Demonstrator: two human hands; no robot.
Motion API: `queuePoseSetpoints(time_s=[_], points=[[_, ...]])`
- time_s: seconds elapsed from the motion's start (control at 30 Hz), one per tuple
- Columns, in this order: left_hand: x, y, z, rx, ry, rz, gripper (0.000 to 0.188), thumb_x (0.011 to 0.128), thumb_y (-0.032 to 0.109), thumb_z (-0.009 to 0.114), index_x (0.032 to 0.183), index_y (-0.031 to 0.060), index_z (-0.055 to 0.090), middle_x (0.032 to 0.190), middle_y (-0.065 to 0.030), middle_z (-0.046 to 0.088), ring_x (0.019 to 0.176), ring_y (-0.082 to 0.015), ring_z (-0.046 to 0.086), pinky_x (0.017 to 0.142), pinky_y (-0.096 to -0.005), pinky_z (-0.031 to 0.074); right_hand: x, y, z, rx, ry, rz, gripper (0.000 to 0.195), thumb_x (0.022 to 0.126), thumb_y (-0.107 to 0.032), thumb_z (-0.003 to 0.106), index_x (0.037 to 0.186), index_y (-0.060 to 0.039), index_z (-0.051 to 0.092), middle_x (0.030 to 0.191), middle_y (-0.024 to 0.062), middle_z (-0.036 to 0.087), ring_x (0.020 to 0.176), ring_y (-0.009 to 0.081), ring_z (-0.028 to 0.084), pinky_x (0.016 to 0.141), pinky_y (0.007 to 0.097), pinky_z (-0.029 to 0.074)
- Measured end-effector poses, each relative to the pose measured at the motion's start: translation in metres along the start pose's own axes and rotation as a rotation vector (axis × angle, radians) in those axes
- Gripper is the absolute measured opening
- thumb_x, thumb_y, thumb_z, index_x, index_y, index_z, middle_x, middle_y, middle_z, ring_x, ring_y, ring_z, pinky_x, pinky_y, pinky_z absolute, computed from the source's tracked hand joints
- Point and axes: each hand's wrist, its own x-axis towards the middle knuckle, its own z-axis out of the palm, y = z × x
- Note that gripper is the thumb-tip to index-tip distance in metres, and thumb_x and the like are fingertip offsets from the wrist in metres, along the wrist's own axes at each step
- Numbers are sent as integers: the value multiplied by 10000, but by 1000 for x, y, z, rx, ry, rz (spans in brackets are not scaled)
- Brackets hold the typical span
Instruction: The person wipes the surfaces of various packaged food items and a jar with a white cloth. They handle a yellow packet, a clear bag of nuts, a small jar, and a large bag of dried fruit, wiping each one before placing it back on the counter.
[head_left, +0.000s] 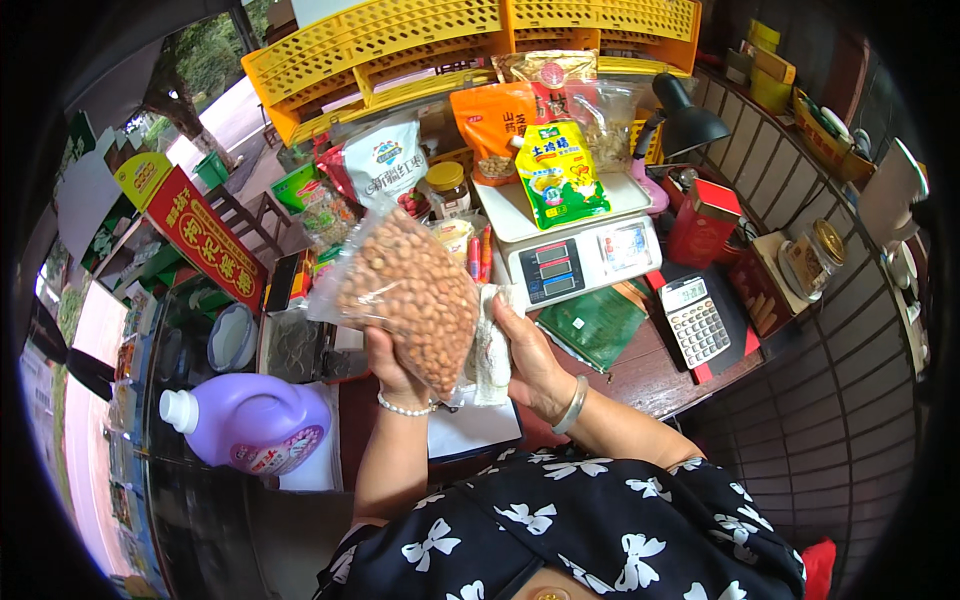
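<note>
My left hand (396, 375) grips a clear plastic bag of shelled peanuts (405, 289) from below, tilted in front of me above the table. A folded white cloth (492, 356) is pinched in my right hand (538, 367), against or close beside the bag's right side. Just beyond my hands stands a white digital scale (589, 259). On its platform rests a yellow and green spouted pouch (562, 176). A flat dark green packet (595, 322) lies in front of the scale, and to its right is a calculator (697, 322).
A purple detergent jug (259, 424) lies at the left. Yellow plastic crates (427, 49) line the back, behind a white date bag (390, 161) and a yellow-lidded jar (448, 191). Rightward are a black desk lamp (684, 127), a red box (701, 225) and a gold-lidded jar (814, 259).
</note>
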Motion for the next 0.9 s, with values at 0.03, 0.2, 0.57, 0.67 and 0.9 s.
queuePoseSetpoints(time_s=[0.03, 0.2, 0.57, 0.67, 0.9], points=[[1, -2, 2, 98, -16, -10, 878, 683, 536, 637, 1306, 51, 252, 1280, -117, 368, 1157, -277, 408, 955, -424, 370, 1, -1, -5, -4, -2, 15, 397, 895, -331, 449, 1162, -38, 427, 1069, 94, 542, 941, 193, 560, 806, 358, 476], [-3, -14, 14, 421, -203, -69, 727, 675, 301, 747, 1209, -24, 376, 1147, -92, 488, 1034, -183, 494, 888, -307, 411, -5, -13, -24, -86, 206, -153, 374, 906, -263, 431, 1151, 20, 423, 1090, 130, 536, 942, 202, 562, 789, 330, 483], [-7, -30, 19, 292, -2, -207, 445, 715, 46, 665, 1114, 6, 472, 1043, -78, 536, 935, -152, 539, 746, -278, 493, -16, -27, -78, -469, 331, -275, 308, 874, -255, 519, 1009, 22, 531, 861, 47, 586, 754, 104, 532, 673, 259, 448], [-6, -29, 28, 346, -19, -180, 371, 717, 39, 660, 1059, -5, 521, 1019, -70, 559, 903, -142, 554, 762, -272, 481, -25, -16, -107, -740, 387, -358, 285, 842, -231, 565, 1014, -7, 532, 812, 48, 586, 614, 94, 529, 491, 236, 434], [-4, -42, 25, 438, 21, -65, 344, 738, 22, 642, 1056, -17, 518, 1019, -61, 564, 909, -123, 545, 823, -273, 437, -43, -26, -88, -1335, 208, -51, 454, 752, -98, 610, 1169, -38, 441, 765, 85, 596, 667, 171, 580, 588, 301, 470]])
